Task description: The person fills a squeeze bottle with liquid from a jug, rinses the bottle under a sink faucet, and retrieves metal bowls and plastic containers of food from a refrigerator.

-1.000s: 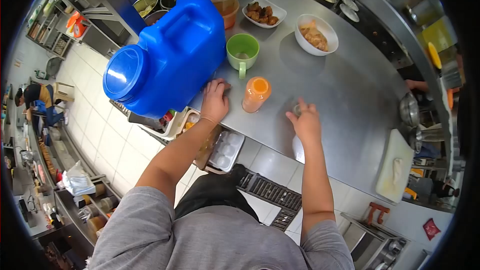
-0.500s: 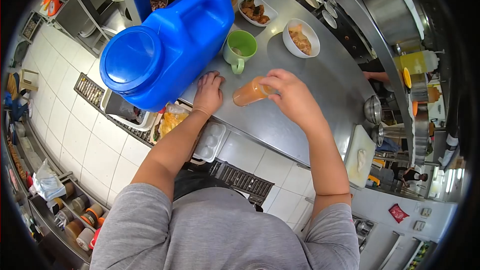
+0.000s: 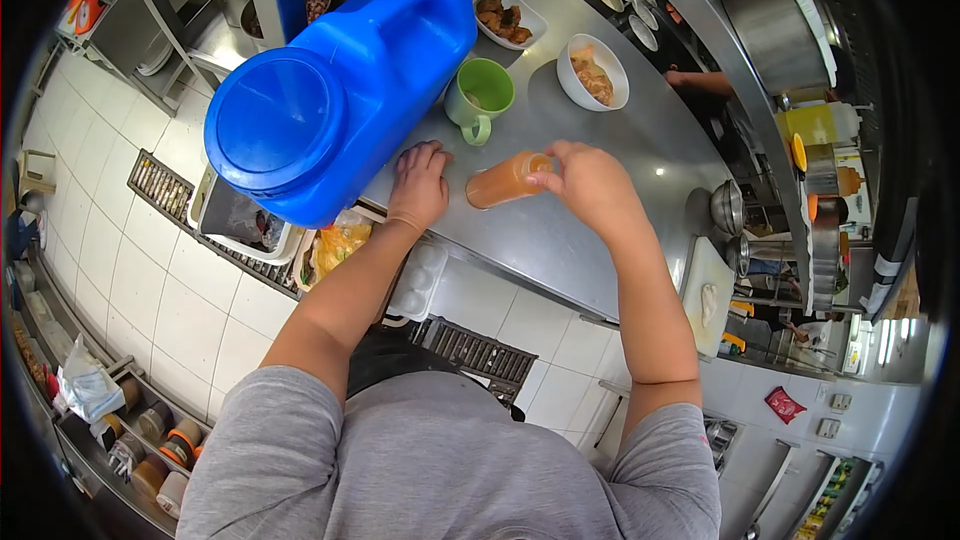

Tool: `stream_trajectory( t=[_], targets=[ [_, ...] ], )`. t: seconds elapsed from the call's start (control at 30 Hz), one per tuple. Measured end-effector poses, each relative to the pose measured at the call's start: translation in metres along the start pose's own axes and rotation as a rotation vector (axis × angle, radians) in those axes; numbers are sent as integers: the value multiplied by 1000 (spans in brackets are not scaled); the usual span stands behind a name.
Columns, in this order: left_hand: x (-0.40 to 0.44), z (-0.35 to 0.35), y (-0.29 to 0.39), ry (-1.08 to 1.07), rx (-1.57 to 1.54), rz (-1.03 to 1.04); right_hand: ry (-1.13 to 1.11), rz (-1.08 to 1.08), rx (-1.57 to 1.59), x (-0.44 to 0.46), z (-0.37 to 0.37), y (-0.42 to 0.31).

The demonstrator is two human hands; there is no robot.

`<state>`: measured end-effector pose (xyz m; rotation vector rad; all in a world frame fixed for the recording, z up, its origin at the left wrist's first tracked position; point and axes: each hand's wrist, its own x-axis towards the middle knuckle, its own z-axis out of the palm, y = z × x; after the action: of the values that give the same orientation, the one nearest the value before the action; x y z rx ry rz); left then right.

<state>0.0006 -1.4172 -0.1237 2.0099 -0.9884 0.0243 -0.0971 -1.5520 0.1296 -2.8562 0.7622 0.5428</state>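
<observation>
My right hand [image 3: 592,183] has its thumb and fingers closed around the top of a clear bottle with orange contents [image 3: 500,181], whose base meets the steel table [image 3: 590,265]. At the table's edge my left hand [image 3: 420,180] rests palm down, fingers slightly apart, with nothing in it. Close to it stands a large blue jug [image 3: 385,55] with a round lid. Just beyond both hands is a green mug [image 3: 478,112], its handle toward me, with a little something inside.
Farther back are a white dish of browned pieces [image 3: 508,22] and a white bowl of pale meat [image 3: 595,75]. A cutting board [image 3: 705,290] and metal bowls [image 3: 730,215] lie to the right. Another person's arm [image 3: 700,82] reaches in beyond the table.
My right hand keeps hold of the bottle, its fingers shifted slightly around the top. The other person's arm shows farther in. My view has turned a little; my left hand stays on the table.
</observation>
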Motion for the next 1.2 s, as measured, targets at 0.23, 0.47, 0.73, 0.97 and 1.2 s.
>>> stream_trajectory(
  t=[0.23, 0.47, 0.73, 0.97, 1.2],
  targets=[
    [-1, 2, -3, 0, -3, 8, 215, -303, 91, -1, 15, 8],
    [-1, 3, -6, -1, -14, 15, 220, -359, 52, 0, 11, 13],
    [0, 3, -7, -9, -19, 15, 80, 14, -59, 3, 7, 1],
    [0, 2, -7, -3, -22, 17, 59, 37, -58, -1, 6, 2],
    [0, 2, -7, -6, -26, 20, -122, 243, -58, 2, -5, -9]
  ],
)
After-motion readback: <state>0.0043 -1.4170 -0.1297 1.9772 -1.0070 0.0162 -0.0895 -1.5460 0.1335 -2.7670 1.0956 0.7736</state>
